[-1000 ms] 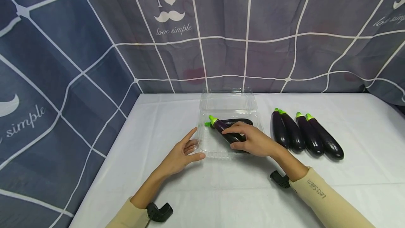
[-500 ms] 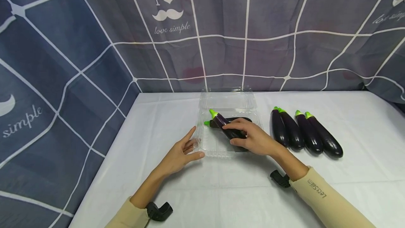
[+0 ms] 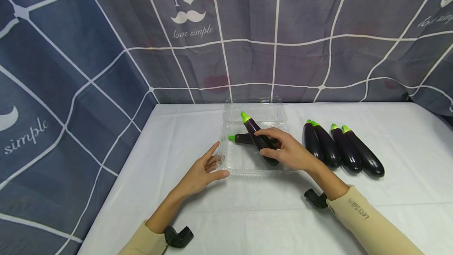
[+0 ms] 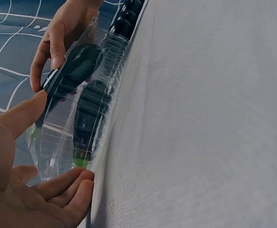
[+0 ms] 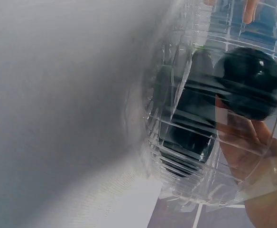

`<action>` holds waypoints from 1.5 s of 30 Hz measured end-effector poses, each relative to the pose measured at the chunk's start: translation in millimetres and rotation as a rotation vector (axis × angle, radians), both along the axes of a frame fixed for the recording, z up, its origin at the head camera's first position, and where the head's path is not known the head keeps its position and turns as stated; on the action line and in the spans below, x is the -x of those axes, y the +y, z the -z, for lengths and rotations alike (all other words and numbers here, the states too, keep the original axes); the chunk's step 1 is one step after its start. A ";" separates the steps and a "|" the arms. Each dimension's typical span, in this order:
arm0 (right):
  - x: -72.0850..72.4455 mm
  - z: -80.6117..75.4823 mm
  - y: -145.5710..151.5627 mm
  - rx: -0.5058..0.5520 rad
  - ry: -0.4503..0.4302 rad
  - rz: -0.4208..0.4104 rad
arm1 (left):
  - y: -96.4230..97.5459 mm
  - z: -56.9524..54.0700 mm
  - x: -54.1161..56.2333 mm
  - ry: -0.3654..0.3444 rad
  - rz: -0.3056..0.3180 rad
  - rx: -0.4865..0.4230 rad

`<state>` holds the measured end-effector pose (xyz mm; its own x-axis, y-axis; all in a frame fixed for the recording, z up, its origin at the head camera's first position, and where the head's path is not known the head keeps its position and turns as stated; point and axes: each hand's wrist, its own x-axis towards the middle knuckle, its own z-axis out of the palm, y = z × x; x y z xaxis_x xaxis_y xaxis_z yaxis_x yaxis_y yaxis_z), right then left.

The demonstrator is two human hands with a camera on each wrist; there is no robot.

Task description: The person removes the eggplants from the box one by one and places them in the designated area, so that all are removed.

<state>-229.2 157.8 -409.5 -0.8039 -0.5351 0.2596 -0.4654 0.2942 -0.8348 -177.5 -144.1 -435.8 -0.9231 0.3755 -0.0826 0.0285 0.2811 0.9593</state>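
Observation:
In the head view, a clear plastic clamshell box [image 3: 235,160] stands with its lid tipped back. Inside it one dark purple eggplant [image 3: 243,139] lies crosswise, green stem to the left. My right hand [image 3: 288,152] grips a second eggplant [image 3: 260,140] by its thick part, slanted over the lying one, stem end raised. Through the clear wall in the right wrist view, the held eggplant [image 5: 249,83] appears above the lying one. My left hand [image 3: 201,174] rests its outstretched fingers against the box's left side; the left wrist view shows its thumb [image 4: 32,109] by the rim.
Several more eggplants [image 3: 341,148] lie in a row to the right of the box on the white tablecloth [image 3: 247,223]. A grey checked curtain [image 3: 247,66] hangs behind the table and along its left side.
The eggplant in my right hand has risen and swung its stem end up and slightly right, uncovering more of the lying one. My left hand stays at the box.

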 end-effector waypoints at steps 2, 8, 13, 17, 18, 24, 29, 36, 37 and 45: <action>-0.6 -1.5 0.7 0.002 -0.007 0.018 | 0.4 -0.1 -0.1 -0.001 -0.001 -0.001; -2.6 -7.2 5.4 0.025 -0.031 0.055 | 2.2 -0.9 -0.8 0.009 -0.002 0.000; -6.1 -14.5 12.5 0.021 -0.002 0.076 | 1.7 -1.4 -1.0 0.007 -0.002 0.005; -10.9 -19.1 20.2 -0.018 0.014 0.100 | 1.2 -0.3 -0.4 0.007 -0.002 -0.002; -12.3 -19.6 22.4 -0.027 0.014 0.104 | 1.1 -0.2 -0.4 0.006 -0.003 -0.003; -22.8 -20.8 38.0 -0.034 0.007 0.126 | 1.0 0.9 -0.1 0.004 0.004 -0.007; -30.1 -26.0 48.0 -0.008 0.003 0.164 | 1.0 0.5 -0.2 0.006 0.004 -0.001; -35.5 -31.8 60.1 -0.065 -0.004 0.216 | 0.0 0.4 -0.3 0.005 0.012 -0.002; -36.8 -32.3 63.0 -0.083 0.003 0.229 | 0.0 0.3 -0.3 0.005 0.012 -0.002; -48.5 -33.8 92.6 -0.156 0.067 0.305 | -0.4 -0.2 -0.2 0.002 0.005 0.008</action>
<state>-180.7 250.4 -375.7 -0.9170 -0.3101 0.2510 -0.3884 0.5502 -0.7392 -177.3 -144.5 -435.6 -0.9213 0.3798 -0.0836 0.0322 0.2887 0.9569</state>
